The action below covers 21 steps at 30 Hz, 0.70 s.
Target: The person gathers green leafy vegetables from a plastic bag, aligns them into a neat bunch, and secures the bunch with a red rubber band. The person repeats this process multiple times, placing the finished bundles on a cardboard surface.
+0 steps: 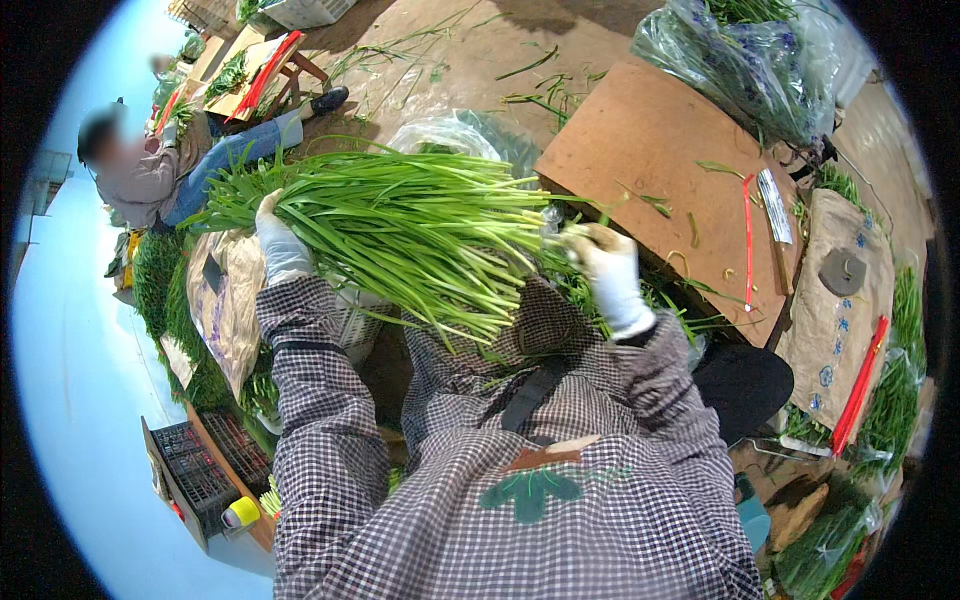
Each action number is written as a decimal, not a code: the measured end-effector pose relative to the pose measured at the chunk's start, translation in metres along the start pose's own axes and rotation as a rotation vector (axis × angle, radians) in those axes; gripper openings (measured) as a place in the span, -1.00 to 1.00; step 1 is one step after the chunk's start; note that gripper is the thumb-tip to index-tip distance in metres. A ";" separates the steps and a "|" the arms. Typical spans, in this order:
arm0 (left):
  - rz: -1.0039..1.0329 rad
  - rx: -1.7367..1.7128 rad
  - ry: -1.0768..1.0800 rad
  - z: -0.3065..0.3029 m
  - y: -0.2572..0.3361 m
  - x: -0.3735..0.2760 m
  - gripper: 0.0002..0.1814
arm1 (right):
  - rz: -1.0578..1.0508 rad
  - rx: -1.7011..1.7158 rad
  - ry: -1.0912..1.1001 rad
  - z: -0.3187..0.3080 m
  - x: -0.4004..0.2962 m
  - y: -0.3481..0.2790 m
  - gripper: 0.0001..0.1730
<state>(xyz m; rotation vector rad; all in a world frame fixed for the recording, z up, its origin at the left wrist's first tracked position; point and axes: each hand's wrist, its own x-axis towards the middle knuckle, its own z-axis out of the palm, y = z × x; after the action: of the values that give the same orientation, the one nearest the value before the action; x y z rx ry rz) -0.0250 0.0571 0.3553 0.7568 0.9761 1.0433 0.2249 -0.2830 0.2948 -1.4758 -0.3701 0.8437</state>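
Note:
A large bundle of long green leafy stalks, perhaps garlic chives (412,225), lies across the front of me, leafy ends to the left and pale cut ends to the right. My left hand (281,236), in a white glove, holds it near the leafy end, its fingers partly hidden by the leaves. My right hand (611,274), gloved and slightly blurred, is just right of the pale ends, with its fingers bent around what seem to be a few stalk ends. Loose stalks lie below that hand, beside my checked apron (480,525).
A brown board (660,172) at the right bears a red tie (748,244), scraps and a knife-like tool (780,255). Beyond it lies a sack (840,300) with more red ties (860,386). A seated person (142,172) works at the upper left. A white basket (360,322) stands under the bundle.

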 end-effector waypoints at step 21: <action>0.053 0.034 -0.103 0.017 0.014 -0.030 -0.71 | 0.039 -0.306 -0.249 -0.038 0.016 0.016 -0.83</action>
<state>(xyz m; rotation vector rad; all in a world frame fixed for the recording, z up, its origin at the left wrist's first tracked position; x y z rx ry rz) -0.0196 0.0323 0.3826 0.8602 0.8917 1.0252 0.2577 -0.3006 0.2713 -1.6659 -0.6821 1.0400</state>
